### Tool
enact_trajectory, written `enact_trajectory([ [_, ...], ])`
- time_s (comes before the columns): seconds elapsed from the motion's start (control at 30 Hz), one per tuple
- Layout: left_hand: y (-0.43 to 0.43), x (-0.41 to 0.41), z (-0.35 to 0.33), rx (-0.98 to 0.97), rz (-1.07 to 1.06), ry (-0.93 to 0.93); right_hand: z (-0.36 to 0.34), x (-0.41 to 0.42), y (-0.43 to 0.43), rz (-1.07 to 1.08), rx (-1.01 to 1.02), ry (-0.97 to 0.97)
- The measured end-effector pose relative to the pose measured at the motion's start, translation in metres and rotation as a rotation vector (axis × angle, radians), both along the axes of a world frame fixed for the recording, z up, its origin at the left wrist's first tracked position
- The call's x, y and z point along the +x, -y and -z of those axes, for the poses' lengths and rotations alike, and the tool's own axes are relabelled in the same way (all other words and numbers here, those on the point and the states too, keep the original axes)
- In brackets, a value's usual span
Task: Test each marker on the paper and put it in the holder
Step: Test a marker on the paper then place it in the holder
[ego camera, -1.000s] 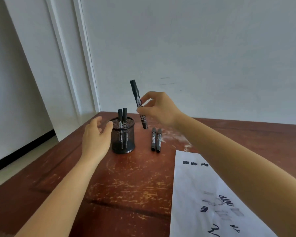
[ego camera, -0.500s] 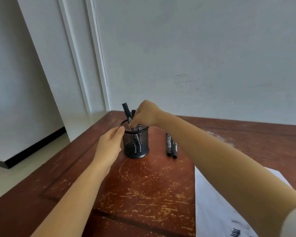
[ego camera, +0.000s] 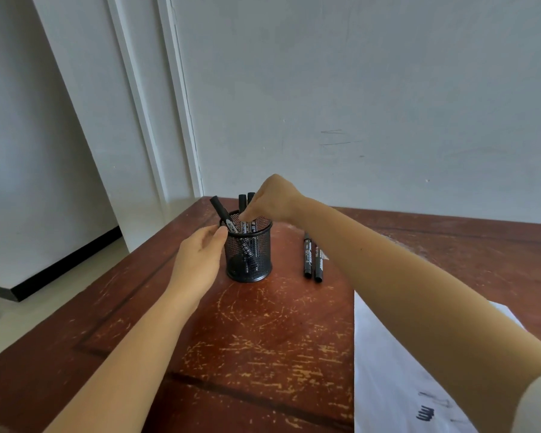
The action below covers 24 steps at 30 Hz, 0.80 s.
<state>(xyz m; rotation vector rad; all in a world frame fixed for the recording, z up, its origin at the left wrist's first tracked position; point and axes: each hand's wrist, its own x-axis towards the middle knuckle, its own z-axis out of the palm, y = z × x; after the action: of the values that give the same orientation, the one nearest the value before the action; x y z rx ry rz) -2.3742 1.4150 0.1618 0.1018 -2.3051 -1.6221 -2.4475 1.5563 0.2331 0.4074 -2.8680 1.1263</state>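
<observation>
Holder (ego camera: pixel 258 260): black mesh cup, upright on the wooden table (ego camera: pixel 247 339).
Contents: one marker leaning left (ego camera: pixel 220 210), two upright markers (ego camera: pixel 243 200).
Left hand (ego camera: pixel 200 260): fingers loosely curved, tips touching the holder's left wall at the rim.
Right hand (ego camera: pixel 272 198): fingers bunched downward into the holder's mouth; whether they pinch a marker cannot be told.
Two loose markers (ego camera: pixel 313 260): flat, side by side, right of the holder.
Paper (ego camera: pixel 388 370): near right.

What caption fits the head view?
Left hand touches mesh holder; right hand reaches its three markers; two markers lie alongside.
</observation>
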Motion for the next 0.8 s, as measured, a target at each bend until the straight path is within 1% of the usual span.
enact_trajectory([
  [0.07, -0.003, 0.004, 0.001, -0.117, -0.091, -0.092, -0.002, 0.004, -0.019, 0.06, -0.131, -0.03],
  [0.13, -0.011, 0.013, -0.002, -0.248, -0.202, -0.223, -0.003, 0.008, -0.043, 0.114, -0.169, -0.044],
  [0.17, -0.018, 0.018, -0.005, -0.289, -0.212, -0.278, -0.002, 0.01, -0.056, 0.134, -0.171, -0.042],
  [0.2, -0.025, 0.023, -0.006, -0.326, -0.179, -0.31, 0.001, 0.013, -0.069, 0.154, -0.159, -0.037],
  [0.27, -0.045, 0.031, -0.004, -0.42, -0.012, -0.299, 0.013, 0.016, -0.092, 0.189, -0.082, -0.01],
  [0.37, -0.079, 0.044, 0.01, -0.56, 0.299, -0.136, 0.042, 0.017, -0.111, 0.215, 0.066, 0.073],
  [0.43, -0.097, 0.055, 0.022, -0.65, 0.421, -0.054, 0.061, 0.017, -0.112, 0.226, 0.151, 0.122],
  [0.5, -0.109, 0.065, 0.03, -0.751, 0.491, -0.055, 0.071, 0.018, -0.107, 0.226, 0.167, 0.153],
  [0.57, -0.114, 0.073, 0.033, -0.828, 0.535, -0.109, 0.075, 0.017, -0.101, 0.231, 0.145, 0.174],
  [0.63, -0.117, 0.079, 0.034, -0.866, 0.581, -0.138, 0.073, 0.017, -0.097, 0.236, 0.107, 0.19],
  [0.7, -0.118, 0.084, 0.034, -0.888, 0.626, -0.126, 0.069, 0.018, -0.096, 0.244, 0.095, 0.208],
  [0.8, -0.12, 0.087, 0.035, -0.898, 0.635, -0.117, 0.067, 0.022, -0.099, 0.302, 0.048, 0.253],
])
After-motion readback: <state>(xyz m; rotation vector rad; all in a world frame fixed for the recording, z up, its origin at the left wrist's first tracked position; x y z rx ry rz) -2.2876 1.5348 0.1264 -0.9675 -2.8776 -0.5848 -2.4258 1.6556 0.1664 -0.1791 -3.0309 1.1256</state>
